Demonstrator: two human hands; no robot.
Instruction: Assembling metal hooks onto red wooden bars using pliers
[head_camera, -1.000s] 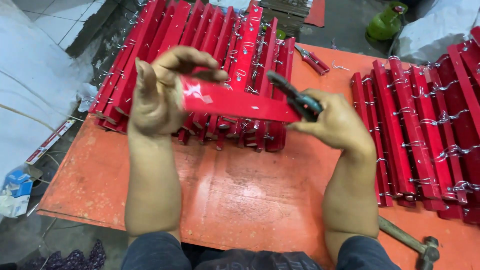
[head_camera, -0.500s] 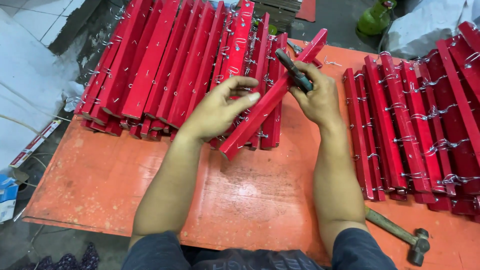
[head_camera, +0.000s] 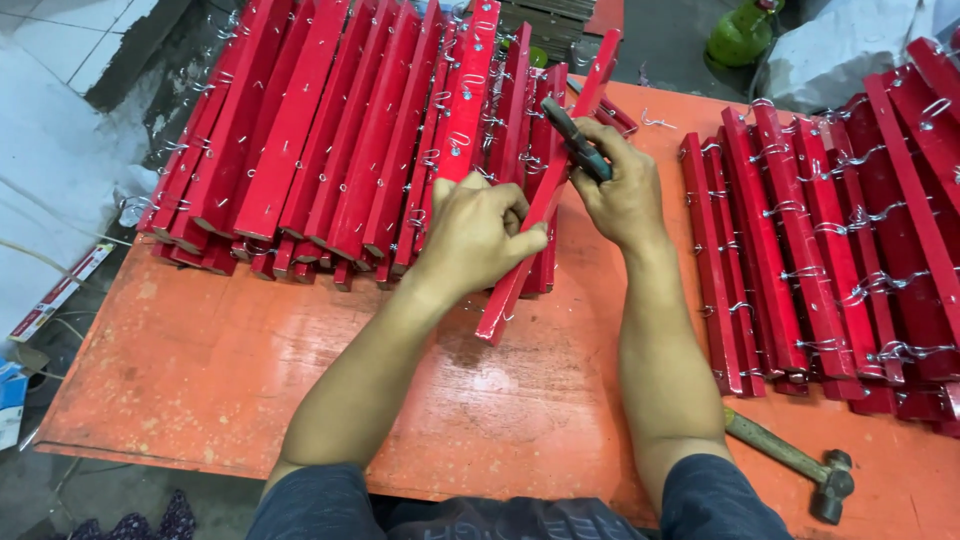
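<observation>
The red wooden slat (head_camera: 545, 195) had swung from lying nearly flat across the frame centre, w/ its face toward the camera, to standing steeply on end: lower tip near the orange worktop (head_camera: 250, 380) at mid-frame, upper tip reaching toward the top centre. That looked like a re-set of the piece so its upper part sat under the tool.

Left hand (head_camera: 480, 235) was closed round the slat's lower half, fingers curled over the edge; a sec earlier it held the slat's left end w/ thumb up and fingers looser. Right hand (head_camera: 620, 190) was wrapped shut on dark pliers (head_camera: 572, 135), nose pointing up-left and lying against the slat's upper part; before, the pliers sat at the slat's right end, lower in the frame. Couldn't tell whether the pliers' tips gripped anything.

Both hands had moved up and toward the stack of red slats w/ wire hooks (head_camera: 330, 140) at upper left. Second pile (head_camera: 830, 230) at right and the hammer (head_camera: 800, 465) at lower right looked unchanged, apart from camera shift.
</observation>
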